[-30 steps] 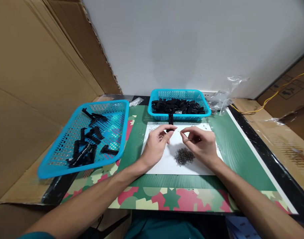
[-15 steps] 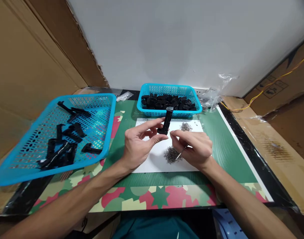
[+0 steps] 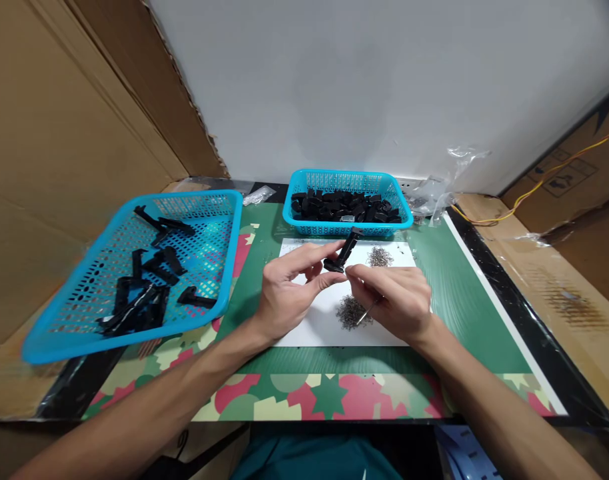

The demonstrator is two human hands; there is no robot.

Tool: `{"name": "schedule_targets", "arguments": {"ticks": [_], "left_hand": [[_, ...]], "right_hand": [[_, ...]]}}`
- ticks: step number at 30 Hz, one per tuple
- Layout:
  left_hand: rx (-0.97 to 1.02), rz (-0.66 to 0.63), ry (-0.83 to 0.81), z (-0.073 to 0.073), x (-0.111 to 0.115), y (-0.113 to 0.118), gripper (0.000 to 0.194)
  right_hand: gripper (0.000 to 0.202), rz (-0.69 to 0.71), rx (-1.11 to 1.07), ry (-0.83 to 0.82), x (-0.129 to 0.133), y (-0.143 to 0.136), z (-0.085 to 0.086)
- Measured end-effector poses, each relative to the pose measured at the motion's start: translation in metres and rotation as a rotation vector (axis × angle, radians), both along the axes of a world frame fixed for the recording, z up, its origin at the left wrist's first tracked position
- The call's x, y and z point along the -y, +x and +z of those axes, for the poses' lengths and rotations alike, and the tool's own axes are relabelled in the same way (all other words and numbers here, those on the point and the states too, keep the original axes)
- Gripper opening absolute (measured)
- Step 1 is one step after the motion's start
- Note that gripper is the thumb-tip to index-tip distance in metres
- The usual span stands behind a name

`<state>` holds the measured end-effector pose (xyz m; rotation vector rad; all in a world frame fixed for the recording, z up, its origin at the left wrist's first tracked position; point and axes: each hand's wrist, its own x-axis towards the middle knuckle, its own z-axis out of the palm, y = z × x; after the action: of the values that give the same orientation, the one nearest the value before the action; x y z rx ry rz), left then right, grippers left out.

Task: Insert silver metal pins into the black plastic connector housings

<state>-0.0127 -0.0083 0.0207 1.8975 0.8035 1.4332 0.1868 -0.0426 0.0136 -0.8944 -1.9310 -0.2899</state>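
Note:
Between thumb and fingers, my left hand [image 3: 294,287] grips a black plastic part [image 3: 349,248], long with a wider foot, tilted to the upper right over the paper. My right hand [image 3: 392,297] is closed around a thin metal tool [image 3: 367,315], whose shaft sticks out below the palm. Its fingertips meet the foot of the black part; anything small pinched there is hidden. Under the hands lies a white sheet [image 3: 304,333]. On it are one pile of tiny metal springs or clips [image 3: 349,312] and a second small metal pile [image 3: 380,257] farther back.
A blue basket [image 3: 229,267] with several long black parts stands at the left. Another blue basket [image 3: 348,228], full of black pieces, is at the back. Clear plastic bags [image 3: 427,197] lie beside it. Cardboard [image 3: 554,267] borders the right side.
The black part has tipped farther to the right, and my right fingertips have come up against its foot. The whole view has shifted slightly, moving the scene rightward.

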Motion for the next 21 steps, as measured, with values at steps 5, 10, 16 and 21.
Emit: {"name": "schedule_targets", "arguments": {"ticks": [5,10,16,21], "left_hand": [[-0.014,-0.024,0.062,0.0029,-0.0016,0.0006,0.046],[-0.016,-0.027,0.057,0.0003,-0.003,0.0001,0.048],[-0.026,-0.02,-0.011,-0.0019,-0.003,-0.0004,0.043],[-0.048,-0.035,-0.091,0.0008,-0.0038,-0.0012,0.041]], "right_hand": [[0.021,-0.018,0.035,0.003,0.001,0.0005,-0.0003],[0.02,0.016,0.026,0.051,-0.0003,0.0003,0.0004],[0.022,0.055,0.031,0.026,-0.0008,0.0006,0.002],[0.018,0.075,0.059,-0.029,-0.002,0.0048,0.0016]]}}
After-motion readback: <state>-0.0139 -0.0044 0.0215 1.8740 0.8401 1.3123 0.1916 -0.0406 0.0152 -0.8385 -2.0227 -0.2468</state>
